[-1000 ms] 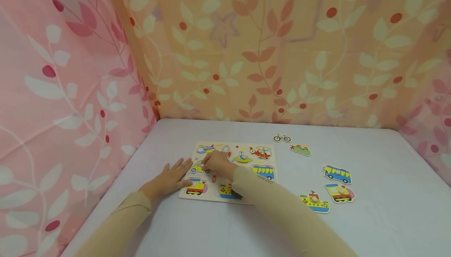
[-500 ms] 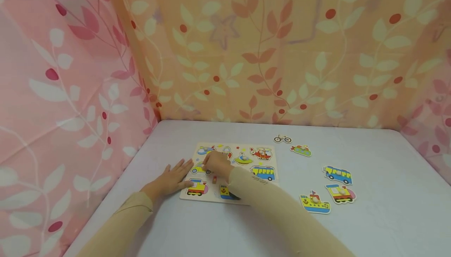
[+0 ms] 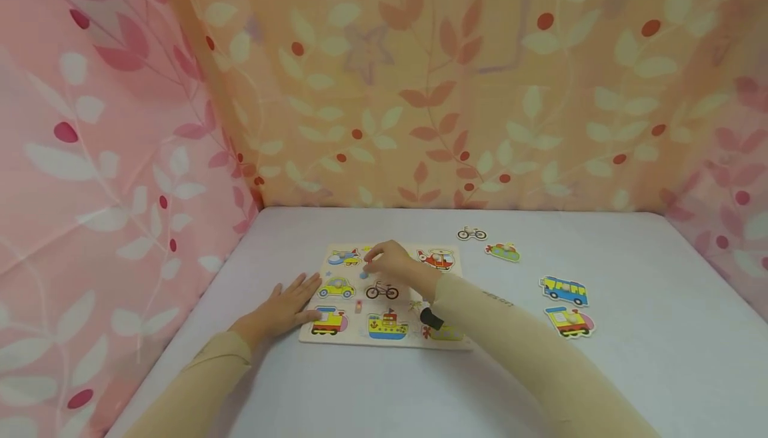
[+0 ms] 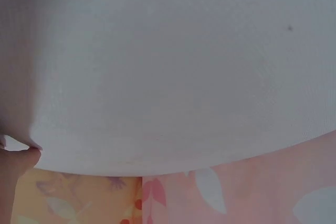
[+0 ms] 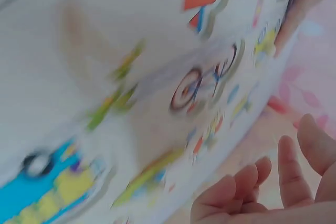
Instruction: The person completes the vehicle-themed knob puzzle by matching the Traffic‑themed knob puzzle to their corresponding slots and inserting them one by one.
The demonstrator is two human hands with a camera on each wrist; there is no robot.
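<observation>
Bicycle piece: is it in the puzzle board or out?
Out: the bicycle piece lies on the table, apart from the puzzle board, where the matching bicycle picture shows uncovered.

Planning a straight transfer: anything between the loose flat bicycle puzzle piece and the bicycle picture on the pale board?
Yes: in the head view, the bare right hand crosses the line near the bicycle picture, and the flat red helicopter lies along it, nearer the loose piece.

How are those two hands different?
The left hand rests at the puzzle board's left edge; the right hand hangs above the board. The left hand's fingers lie spread, while the right hand's fingers curl loosely. Both hands hold nothing and come out of beige sleeves.
</observation>
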